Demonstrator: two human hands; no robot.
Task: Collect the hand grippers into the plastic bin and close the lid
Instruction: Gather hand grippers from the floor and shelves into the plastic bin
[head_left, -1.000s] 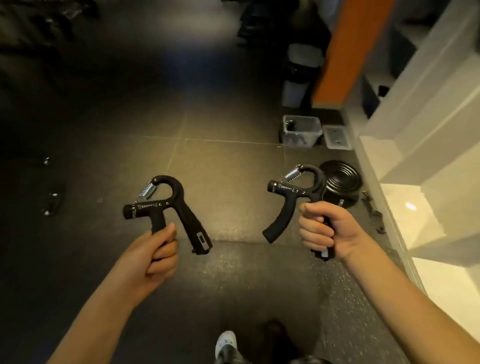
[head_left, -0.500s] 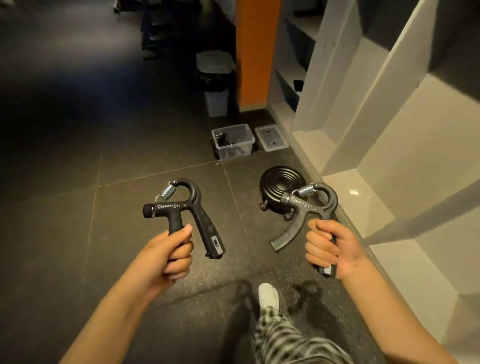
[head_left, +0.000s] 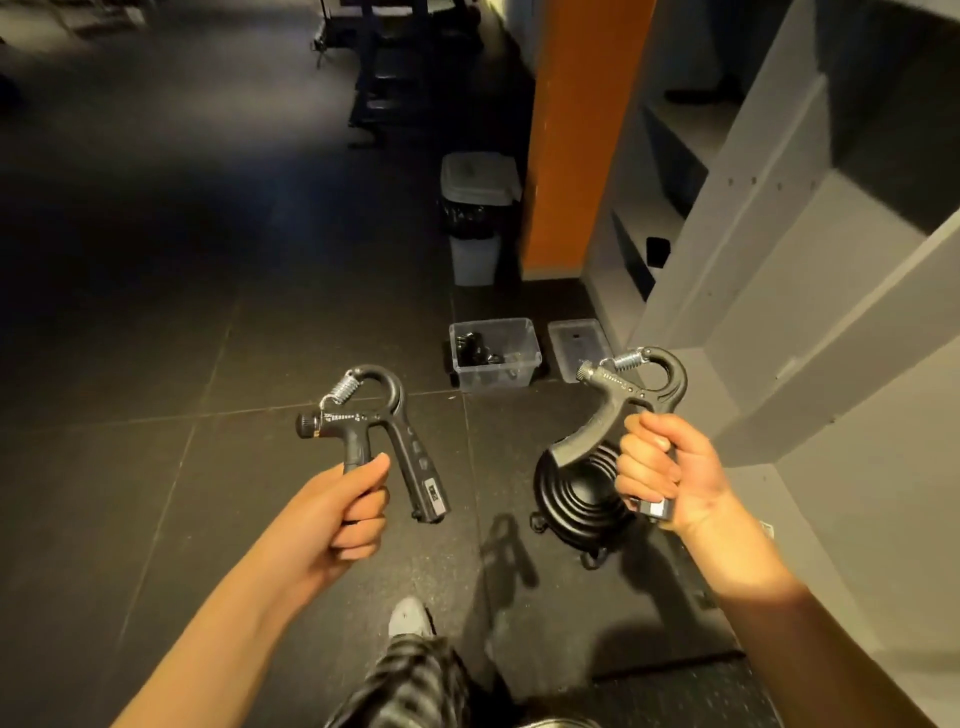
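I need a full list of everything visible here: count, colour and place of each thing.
First gripper: 1, black, silver spring, held left of centre.
Second gripper: 1, black, silver spring, held right of centre.
Plastic bin: 1, clear, open, on floor; dark items inside, count unclear.
Lid: 1, clear, on floor right of bin.
Ribbed round object: 1, black, on floor near second gripper.
Trash can: 1, grey, beyond bin.
Pillar: 1, orange, beside trash can.
Shelving: grey, along right side.
Shoe: 1, pale, bottom centre.
Left hand: grips first gripper.
Right hand: grips second gripper.

Bin on floor ahead (hand grippers inside); lid just right of it.
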